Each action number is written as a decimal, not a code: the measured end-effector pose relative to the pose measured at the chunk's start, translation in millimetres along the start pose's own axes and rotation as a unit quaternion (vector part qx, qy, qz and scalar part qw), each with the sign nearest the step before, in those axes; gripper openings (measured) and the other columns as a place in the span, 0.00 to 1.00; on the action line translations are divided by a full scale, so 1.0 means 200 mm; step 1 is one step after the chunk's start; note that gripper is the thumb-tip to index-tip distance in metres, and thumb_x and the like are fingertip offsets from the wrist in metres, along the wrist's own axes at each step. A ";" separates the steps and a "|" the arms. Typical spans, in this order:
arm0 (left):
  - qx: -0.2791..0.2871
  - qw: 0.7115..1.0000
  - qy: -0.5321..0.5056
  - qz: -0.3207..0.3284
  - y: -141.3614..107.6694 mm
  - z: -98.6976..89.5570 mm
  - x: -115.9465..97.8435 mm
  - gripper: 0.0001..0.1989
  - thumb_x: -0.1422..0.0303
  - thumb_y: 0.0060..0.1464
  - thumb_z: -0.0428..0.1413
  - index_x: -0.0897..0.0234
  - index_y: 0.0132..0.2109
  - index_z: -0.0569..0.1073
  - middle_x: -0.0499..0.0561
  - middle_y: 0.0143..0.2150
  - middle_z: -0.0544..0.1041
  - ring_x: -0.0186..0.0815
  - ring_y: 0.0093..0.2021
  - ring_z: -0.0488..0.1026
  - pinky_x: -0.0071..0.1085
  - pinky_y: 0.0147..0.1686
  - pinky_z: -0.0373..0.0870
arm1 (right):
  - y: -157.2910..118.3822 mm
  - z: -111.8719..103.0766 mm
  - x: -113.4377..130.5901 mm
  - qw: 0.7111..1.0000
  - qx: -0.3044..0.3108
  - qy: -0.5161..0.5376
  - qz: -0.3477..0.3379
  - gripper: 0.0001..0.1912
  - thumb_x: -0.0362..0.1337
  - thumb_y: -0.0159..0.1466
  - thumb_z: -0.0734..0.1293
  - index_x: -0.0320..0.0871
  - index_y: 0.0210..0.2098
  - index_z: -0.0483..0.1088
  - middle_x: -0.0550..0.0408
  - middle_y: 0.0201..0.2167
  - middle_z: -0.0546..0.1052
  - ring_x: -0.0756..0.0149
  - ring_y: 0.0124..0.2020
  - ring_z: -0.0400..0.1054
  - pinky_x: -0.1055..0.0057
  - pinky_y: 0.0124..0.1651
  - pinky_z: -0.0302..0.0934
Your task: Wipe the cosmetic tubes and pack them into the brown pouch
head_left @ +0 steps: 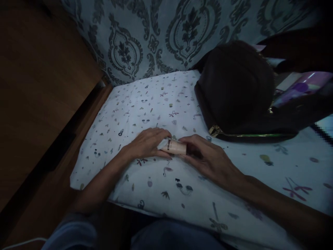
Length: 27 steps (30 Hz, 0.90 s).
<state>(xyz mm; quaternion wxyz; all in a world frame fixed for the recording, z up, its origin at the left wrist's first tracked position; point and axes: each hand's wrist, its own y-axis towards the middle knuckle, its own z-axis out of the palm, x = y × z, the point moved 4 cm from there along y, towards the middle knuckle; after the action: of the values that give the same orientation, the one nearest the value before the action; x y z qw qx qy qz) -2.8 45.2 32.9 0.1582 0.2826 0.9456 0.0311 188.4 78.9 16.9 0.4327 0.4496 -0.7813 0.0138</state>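
A small pale peach tube (177, 147) with a dark label band lies sideways between both hands, just above the white patterned cloth (153, 104). My left hand (148, 143) grips its whitish left end between thumb and fingers. At the tube's right end is my right hand (204, 152), thumb and fingers curved around that end and touching it. The tips of some right fingers are hidden in shadow.
An open dark brown bag (234, 90) with a gold zipper stands at the right, a purple-pink packet (303, 88) in it. A patterned grey curtain or fabric (156, 38) hangs behind. Wooden furniture (39, 76) is at the left, a white cable (28, 240) at lower left.
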 end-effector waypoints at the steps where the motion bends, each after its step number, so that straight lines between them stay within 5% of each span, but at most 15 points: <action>1: 0.002 1.000 0.001 -0.004 -0.01 0.00 0.01 0.31 0.46 0.53 0.59 0.63 0.54 0.67 0.58 0.47 0.77 0.44 0.45 0.76 0.37 0.43 0.71 | 0.00 0.00 0.00 1.000 0.001 -0.002 -0.005 0.13 0.44 0.68 0.63 0.45 0.48 0.70 0.49 0.38 0.77 0.59 0.35 0.74 0.64 0.36 0.70; 8: -0.010 0.999 0.007 -0.030 -0.08 -0.03 0.07 0.32 0.42 0.50 0.58 0.63 0.51 0.70 0.56 0.44 0.78 0.43 0.43 0.76 0.35 0.39 0.72 | 0.00 -0.04 -0.04 1.000 0.004 -0.014 -0.007 0.12 0.40 0.67 0.64 0.46 0.48 0.72 0.48 0.39 0.77 0.59 0.35 0.73 0.64 0.36 0.69; 13: -0.030 0.994 0.036 -0.095 -0.10 -0.04 0.13 0.20 0.51 0.67 0.45 0.63 0.44 0.71 0.52 0.36 0.77 0.38 0.36 0.74 0.31 0.34 0.67 | 0.00 -0.05 -0.07 1.000 0.006 -0.005 0.001 0.12 0.43 0.66 0.65 0.46 0.47 0.73 0.49 0.39 0.77 0.60 0.34 0.73 0.65 0.34 0.68; 17: -0.053 0.989 0.040 -0.134 -0.10 -0.04 0.17 0.21 0.58 0.70 0.39 0.62 0.33 0.67 0.47 0.26 0.71 0.33 0.27 0.69 0.28 0.30 0.61 | 0.01 -0.05 -0.08 1.000 0.013 0.006 0.000 0.13 0.43 0.66 0.65 0.46 0.47 0.73 0.49 0.39 0.78 0.58 0.35 0.73 0.63 0.35 0.69; 27: -0.178 0.963 0.120 -0.165 -0.11 -0.05 0.15 0.12 0.57 0.67 0.49 0.61 0.42 0.65 0.47 0.28 0.72 0.34 0.27 0.69 0.28 0.28 0.62 | -0.01 -0.04 -0.07 1.000 0.011 -0.020 -0.013 0.15 0.42 0.67 0.64 0.46 0.52 0.71 0.49 0.41 0.79 0.58 0.35 0.74 0.64 0.35 0.68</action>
<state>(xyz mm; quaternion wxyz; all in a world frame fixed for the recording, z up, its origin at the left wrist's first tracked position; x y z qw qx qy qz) -41.2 44.1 31.4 0.0939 0.0839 0.9703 0.2064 198.3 90.4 11.6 0.4123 0.4647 -0.7836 0.0075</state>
